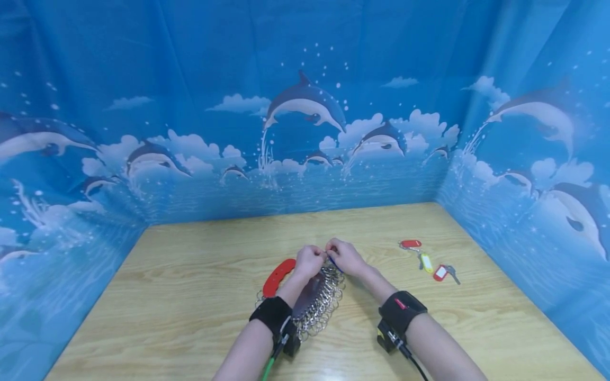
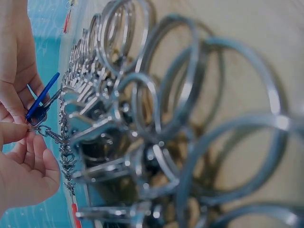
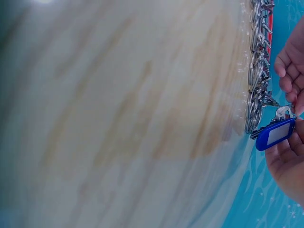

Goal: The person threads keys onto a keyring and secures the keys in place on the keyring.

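Note:
Many silver key rings on small clasps (image 1: 329, 296) edge a key-ring holder with a red handle (image 1: 278, 278), lying on the table in front of the person. At its far end, the left hand (image 1: 308, 261) pinches a small metal ring attached to a clasp (image 2: 53, 135). Meeting it there, the right hand (image 1: 348, 258) pinches the split ring of a blue key tag (image 3: 275, 134) with a white label. A key (image 2: 40, 114) hangs with that tag, partly behind it. Both hands' fingertips are together at the ring, partly hiding it.
On the table's right lie a red key tag (image 1: 411, 243), a yellow key tag (image 1: 426, 263) with a key, and another red tag (image 1: 440, 273) with a key (image 1: 454, 274). A blue dolphin-print curtain (image 1: 305, 196) encloses the wooden table (image 1: 190, 275) at the back and sides.

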`<state>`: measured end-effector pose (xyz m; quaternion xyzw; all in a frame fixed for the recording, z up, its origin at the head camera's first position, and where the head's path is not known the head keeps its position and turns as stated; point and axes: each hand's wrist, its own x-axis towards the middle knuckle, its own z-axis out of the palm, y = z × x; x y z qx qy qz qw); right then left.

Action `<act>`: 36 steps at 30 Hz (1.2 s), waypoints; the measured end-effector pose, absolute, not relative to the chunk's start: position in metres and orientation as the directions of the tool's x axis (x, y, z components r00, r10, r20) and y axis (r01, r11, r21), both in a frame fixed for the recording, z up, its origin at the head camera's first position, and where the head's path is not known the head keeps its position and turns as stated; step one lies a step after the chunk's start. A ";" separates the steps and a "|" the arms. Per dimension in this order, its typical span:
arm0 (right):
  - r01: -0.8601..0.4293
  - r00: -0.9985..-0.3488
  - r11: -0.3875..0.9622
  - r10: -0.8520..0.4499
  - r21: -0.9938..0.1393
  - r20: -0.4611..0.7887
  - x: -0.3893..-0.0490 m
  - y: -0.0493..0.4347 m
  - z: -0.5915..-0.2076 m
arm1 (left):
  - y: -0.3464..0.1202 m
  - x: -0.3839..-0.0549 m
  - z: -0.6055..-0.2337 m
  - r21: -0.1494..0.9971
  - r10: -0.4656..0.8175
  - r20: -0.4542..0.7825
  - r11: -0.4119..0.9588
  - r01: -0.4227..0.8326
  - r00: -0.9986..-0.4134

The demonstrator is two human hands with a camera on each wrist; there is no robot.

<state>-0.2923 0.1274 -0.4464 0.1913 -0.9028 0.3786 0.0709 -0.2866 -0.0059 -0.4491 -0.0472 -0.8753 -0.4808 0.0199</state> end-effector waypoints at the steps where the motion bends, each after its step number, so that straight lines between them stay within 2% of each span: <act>1: -0.404 -0.914 0.637 -0.297 -0.656 0.275 -0.293 0.127 -0.447 | -0.006 -0.286 -0.449 0.841 0.059 0.079 0.531 0.098 -0.995; 6: -0.390 -0.919 0.603 -0.299 -0.696 0.256 -0.293 0.126 -0.447 | -0.006 -0.285 -0.449 0.852 0.027 0.074 0.518 0.078 -0.997; 13: -0.298 -0.954 0.603 -0.223 -0.740 0.203 -0.294 0.126 -0.448 | -0.008 -0.286 -0.449 0.875 -0.023 0.083 0.480 0.061 -0.996; 19: -0.259 -0.965 0.588 -0.193 -0.767 0.178 -0.297 0.129 -0.447 | -0.013 -0.286 -0.453 0.888 0.068 0.078 0.448 0.100 -0.995; 22: -0.255 -0.966 0.585 -0.197 -0.770 0.170 -0.298 0.131 -0.446 | -0.015 -0.285 -0.452 0.867 0.108 0.099 0.478 0.139 -0.989; 25: -0.266 -0.962 0.594 -0.208 -0.759 0.175 -0.299 0.131 -0.446 | -0.015 -0.285 -0.452 0.842 0.124 0.131 0.510 0.176 -0.984; 29: -0.344 -0.939 0.601 -0.238 -0.721 0.250 -0.299 0.131 -0.448 | -0.013 -0.285 -0.453 0.829 0.119 0.160 0.523 0.199 -0.980; 36: -0.443 -0.896 0.663 -0.297 -0.604 0.331 -0.297 0.131 -0.449 | -0.011 -0.284 -0.452 0.817 0.110 0.159 0.543 0.193 -0.981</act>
